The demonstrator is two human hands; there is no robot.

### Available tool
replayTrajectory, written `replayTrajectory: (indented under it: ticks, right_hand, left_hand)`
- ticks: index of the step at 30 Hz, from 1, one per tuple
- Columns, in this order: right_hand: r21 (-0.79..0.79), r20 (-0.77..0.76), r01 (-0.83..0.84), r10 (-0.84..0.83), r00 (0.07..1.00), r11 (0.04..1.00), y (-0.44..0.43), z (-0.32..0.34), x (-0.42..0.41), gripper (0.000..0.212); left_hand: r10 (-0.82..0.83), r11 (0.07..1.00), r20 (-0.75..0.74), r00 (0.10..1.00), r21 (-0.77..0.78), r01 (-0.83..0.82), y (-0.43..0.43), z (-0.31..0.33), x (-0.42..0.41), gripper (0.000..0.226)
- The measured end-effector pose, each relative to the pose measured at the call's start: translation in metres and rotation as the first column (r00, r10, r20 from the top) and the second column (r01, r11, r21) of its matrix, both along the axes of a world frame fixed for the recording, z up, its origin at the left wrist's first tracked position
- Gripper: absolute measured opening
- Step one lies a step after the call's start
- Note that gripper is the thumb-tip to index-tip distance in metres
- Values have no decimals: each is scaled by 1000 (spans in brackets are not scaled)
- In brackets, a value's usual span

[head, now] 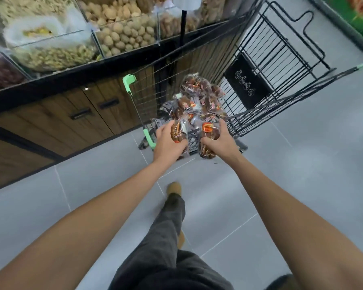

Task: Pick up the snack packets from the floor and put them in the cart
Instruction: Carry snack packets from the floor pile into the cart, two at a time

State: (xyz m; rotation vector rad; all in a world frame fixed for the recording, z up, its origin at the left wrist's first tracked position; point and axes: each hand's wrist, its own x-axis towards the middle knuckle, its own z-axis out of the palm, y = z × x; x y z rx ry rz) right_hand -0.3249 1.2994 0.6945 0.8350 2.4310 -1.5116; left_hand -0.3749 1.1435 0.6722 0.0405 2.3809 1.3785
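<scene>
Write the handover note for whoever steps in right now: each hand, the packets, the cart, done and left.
Left hand: closed on one snack packet, held at the near end of the cart.
Right hand: closed on a second packet, beside the first.
Cart: black wire, green corners, standing by the shelf of bulk bins; a pile of packets already lies in its basket.
Done: several packets loaded.
Left: drop these two onto the pile. No more packets show on the visible floor; check outside the view.
</scene>
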Motion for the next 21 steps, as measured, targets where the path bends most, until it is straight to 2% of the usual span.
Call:
replayTrajectory:
  ticks: [2,6,13,15,18,21]
  right_hand:
    - [20,-8,-21,21,1000,1000,15,-3,-24,76]
    - [50,14,-71,70,997,996,43,-12,-77,72]
    - [40,175,-149,139,975,988,78,-56,-160,99]
    - [29,232,-165,154,961,986,86,-74,-178,93]
    - [12,310,-194,181,933,981,98,-99,-197,70]
    - [-37,366,-238,235,900,970,105,-127,-213,71]
  left_hand:
    - [30,1000,13,999,4,-31,14,-6,-22,71]
    - [38,999,19,999,-5,-38,44,-23,-72,73]
    - [93,994,147,985,-61,-85,79,-75,-136,72]
    - [113,991,206,972,-97,-94,86,-91,-144,71]
    - [141,983,301,943,-152,-98,94,-118,-154,75]
    - [176,973,373,911,-205,-104,102,-139,-162,72]
